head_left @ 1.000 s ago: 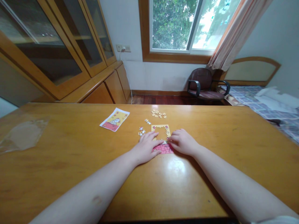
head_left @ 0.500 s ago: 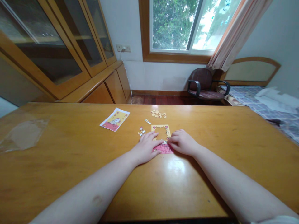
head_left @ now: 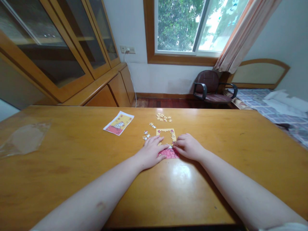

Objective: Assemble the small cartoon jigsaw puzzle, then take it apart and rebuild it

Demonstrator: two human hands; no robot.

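A partly joined jigsaw puzzle (head_left: 169,154) lies on the table, with a pink lower part, a yellow border and an open gap in the middle. My left hand (head_left: 152,151) rests flat on its left side, fingers spread. On the right edge, my right hand (head_left: 189,146) has its fingertips pressed together at the puzzle near white pieces; whatever is between them is hidden. Loose white puzzle pieces (head_left: 146,135) sit just beyond my left hand, and a few more pieces (head_left: 152,125) lie behind those. Several yellow puzzle pieces (head_left: 164,117) are heaped farther back.
A printed picture sheet (head_left: 118,123) lies left of the puzzle. Clear plastic wrapping (head_left: 25,138) is on the table's far left. Beyond the wooden table (head_left: 192,192) stand a glass-door cabinet (head_left: 101,73), an armchair (head_left: 209,85) and a bed (head_left: 276,106).
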